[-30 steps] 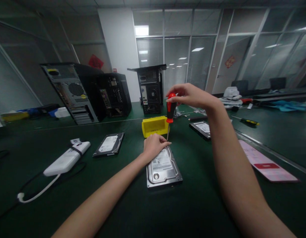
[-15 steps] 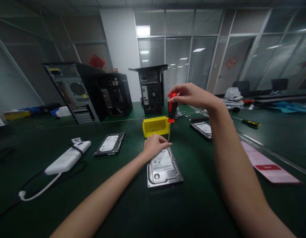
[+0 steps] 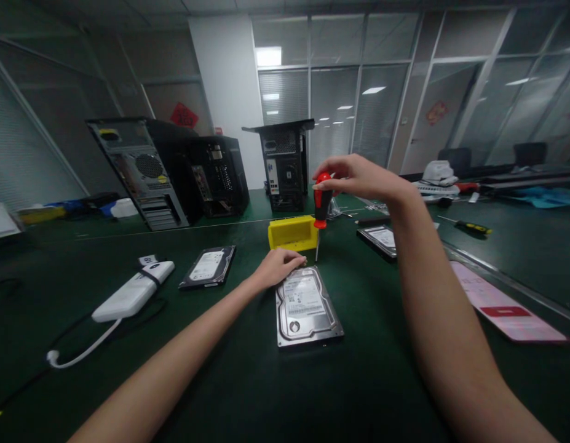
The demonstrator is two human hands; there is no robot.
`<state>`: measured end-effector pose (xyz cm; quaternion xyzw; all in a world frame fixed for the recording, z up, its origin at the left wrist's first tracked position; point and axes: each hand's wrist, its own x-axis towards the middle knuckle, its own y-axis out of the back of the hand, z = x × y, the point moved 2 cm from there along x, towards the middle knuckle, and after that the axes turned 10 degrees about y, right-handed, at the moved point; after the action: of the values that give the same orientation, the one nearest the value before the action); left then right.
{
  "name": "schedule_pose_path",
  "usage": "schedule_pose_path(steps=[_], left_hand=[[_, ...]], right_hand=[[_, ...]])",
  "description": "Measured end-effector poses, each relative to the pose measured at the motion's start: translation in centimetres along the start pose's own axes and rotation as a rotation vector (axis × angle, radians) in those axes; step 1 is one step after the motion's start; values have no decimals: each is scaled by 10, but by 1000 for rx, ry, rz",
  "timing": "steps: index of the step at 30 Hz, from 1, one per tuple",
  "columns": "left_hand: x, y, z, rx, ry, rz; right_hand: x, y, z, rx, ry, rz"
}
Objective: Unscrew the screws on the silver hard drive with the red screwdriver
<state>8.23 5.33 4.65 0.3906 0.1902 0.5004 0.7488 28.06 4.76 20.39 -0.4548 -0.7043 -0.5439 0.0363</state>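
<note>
A silver hard drive (image 3: 307, 301), label up, lies flat on the green table. At its far left corner is my left hand (image 3: 280, 267), fingers pressed together; a tiny speck shows at the fingertips, too small to name. My right hand (image 3: 340, 175) is closed around the top of a red and black screwdriver (image 3: 321, 203). It stands upright, shaft down, with its tip just beyond the drive's far right corner. Whether the tip touches anything, I cannot tell. Directly behind sits a yellow open-fronted box (image 3: 291, 235).
Other hard drives lie left (image 3: 208, 266) and right (image 3: 381, 239). A white power strip (image 3: 132, 292) with cables is at left, a pink booklet (image 3: 501, 301) at right. Another screwdriver (image 3: 471, 227) lies farther right. Computer cases (image 3: 287, 166) stand at the back.
My left hand has slid left along the drive's far edge, uncovering its far right corner. The screwdriver tip now shows slightly apart from that corner. The view has shifted slightly.
</note>
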Motion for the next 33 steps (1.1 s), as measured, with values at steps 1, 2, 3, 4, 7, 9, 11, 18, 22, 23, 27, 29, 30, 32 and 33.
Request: schedule_pose_path(steps=[1,2,3,4,7,9,11,18,22,23,27,29,30,32,33], left_hand=[[-1,-2,1,0,-11,-15],[-1,-3,2,5,-26,-32],[-2,-5,3,14,-42,-47],[-2,-6,5,28,-55,-59],[-1,-8,8,74,-72,-64],[1,-9,8,88,-73,-60],[1,-9,8,84,-76,-60],[4,-9,7,84,-22,-66],[5,-10,10,72,-26,-84],[5,-10,11,69,-29,-86],[7,-11,13,61,-29,-105],[8,-12,13,50,-31,-115],[9,-12,13,45,-30,-120],[9,-12,13,40,-25,-128],[9,-13,13,38,-21,-131]], right_hand=[[0,0,0,2,-5,2],[0,0,0,0,-10,2],[0,0,0,-4,-13,4],[0,0,0,-9,-15,4],[0,0,1,-27,-5,8],[0,0,1,-35,5,7],[1,-1,2,-38,8,6],[1,-1,3,-20,0,-5],[1,-2,4,-25,-1,-24],[2,-2,4,-31,0,-24],[1,-2,3,-34,8,-20],[1,-2,3,-35,16,-21],[1,-2,2,-38,19,-23],[1,-1,2,-46,18,-25],[1,-1,2,-47,15,-27]])
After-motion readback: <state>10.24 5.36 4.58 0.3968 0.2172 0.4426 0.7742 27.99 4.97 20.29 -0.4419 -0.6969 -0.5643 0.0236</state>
